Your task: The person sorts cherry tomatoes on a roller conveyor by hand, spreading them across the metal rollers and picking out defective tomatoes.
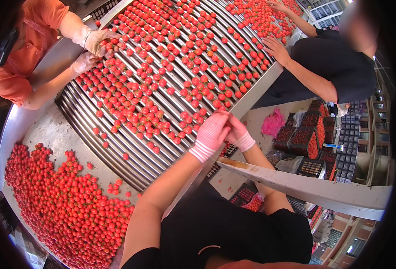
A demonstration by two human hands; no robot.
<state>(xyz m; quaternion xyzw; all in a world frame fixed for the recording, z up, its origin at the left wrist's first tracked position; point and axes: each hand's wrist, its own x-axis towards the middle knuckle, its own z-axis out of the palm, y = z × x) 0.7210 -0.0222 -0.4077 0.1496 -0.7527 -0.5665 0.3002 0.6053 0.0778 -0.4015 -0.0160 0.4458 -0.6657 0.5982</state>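
Both of my hands meet at the near side rail of a roller conveyor point(171, 148). My left hand point(210, 132), in a pink knit glove with a white-striped cuff, bends over the rollers with its fingers turned toward the other hand. Touching it at the fingertips, my right hand point(237, 131) in a matching glove reaches in from outside the rail. Whether anything is pinched between them is hidden by the fingers. Small red tomatoes point(194, 90), many with green stems, lie scattered over the metal rollers just beyond my hands.
A large heap of tomatoes point(73, 215) fills the metal tray at lower left. One co-worker's gloved hand point(100, 42) gathers tomatoes opposite; another's bare hand point(275, 48) rests near the right rail. A metal beam point(305, 186) crosses my right arm. Stacked crates point(302, 138) stand on the floor.
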